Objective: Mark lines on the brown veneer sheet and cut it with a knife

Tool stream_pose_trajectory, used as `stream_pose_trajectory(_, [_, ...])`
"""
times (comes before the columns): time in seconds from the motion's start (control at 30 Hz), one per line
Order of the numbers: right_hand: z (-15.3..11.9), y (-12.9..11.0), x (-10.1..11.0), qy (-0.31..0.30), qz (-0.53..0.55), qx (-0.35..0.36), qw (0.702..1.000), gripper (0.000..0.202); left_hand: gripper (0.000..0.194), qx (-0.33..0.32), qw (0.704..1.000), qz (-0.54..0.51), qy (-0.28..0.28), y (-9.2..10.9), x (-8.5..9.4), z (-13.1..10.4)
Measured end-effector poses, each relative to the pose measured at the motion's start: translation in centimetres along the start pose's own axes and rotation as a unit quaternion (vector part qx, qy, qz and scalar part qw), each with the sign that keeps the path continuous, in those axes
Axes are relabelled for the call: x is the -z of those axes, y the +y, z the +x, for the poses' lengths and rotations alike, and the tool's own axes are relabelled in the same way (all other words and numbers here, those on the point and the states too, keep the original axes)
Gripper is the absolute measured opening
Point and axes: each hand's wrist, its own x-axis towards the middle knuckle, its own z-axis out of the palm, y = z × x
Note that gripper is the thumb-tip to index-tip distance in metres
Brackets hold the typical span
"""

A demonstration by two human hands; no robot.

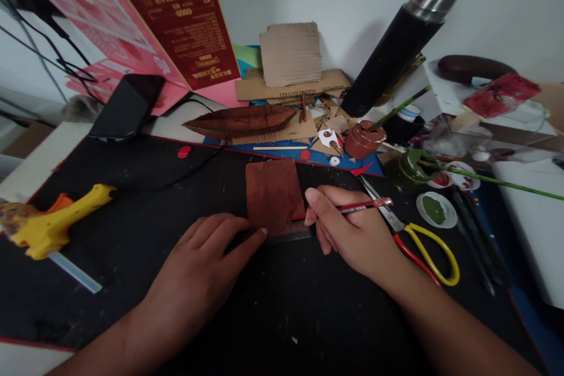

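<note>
A brown painted square piece (272, 192) lies flat on the black mat. Along its near edge runs a thin, clear ruler-like strip (288, 236). My left hand (211, 247) rests on the left end of that strip and the piece's lower left corner, fingertips pressed down. In my right hand (348, 226) is a red pencil (359, 207), pinched between thumb and fingers, its tip touching the lower right part of the brown piece. A brown boat-shaped model (242, 122) sits behind the piece.
Scissors with yellow and red handles (434, 249) lie right of my right hand. A yellow glue gun (57, 223) is at the left. Paint jars (365, 140), a black thermos (392, 59) and a phone (127, 107) stand or lie farther back.
</note>
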Motion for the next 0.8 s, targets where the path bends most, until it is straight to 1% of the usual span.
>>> stream_pose_trajectory(0.27, [-0.03, 0.04, -0.05, 0.005, 0.007, 0.001, 1.000, 0.051, 0.034, 0.007, 1.000, -0.005, -0.005, -0.08, -0.01, -0.16])
stream_pose_trajectory(0.43, [0.31, 0.29, -0.30, 0.037, 0.085, 0.017, 0.996, 0.051, 0.036, 0.007, 1.000, -0.007, -0.001, 0.04, -0.14, -0.17])
stream_pose_trajectory(0.5, [0.54, 0.27, -0.39, 0.049, 0.114, 0.027, 0.992, 0.051, 0.033, 0.008, 1.000, -0.013, 0.004, 0.12, -0.17, -0.09])
stream_pose_trajectory(0.6, [0.78, 0.29, -0.52, 0.057, 0.133, 0.034, 0.989, 0.051, 0.025, 0.042, 0.999, 0.004, 0.011, 0.14, -0.16, -0.04])
stream_pose_trajectory(0.7, [0.80, 0.45, -0.59, 0.060, 0.133, 0.043, 0.988, 0.051, 0.029, 0.089, 0.996, 0.018, 0.008, -0.03, -0.15, -0.22])
stream_pose_trajectory(0.8, [0.82, 0.67, -0.53, 0.068, 0.130, 0.051, 0.988, 0.052, 0.033, 0.116, 0.993, -0.020, 0.002, -0.33, -0.23, -0.52])
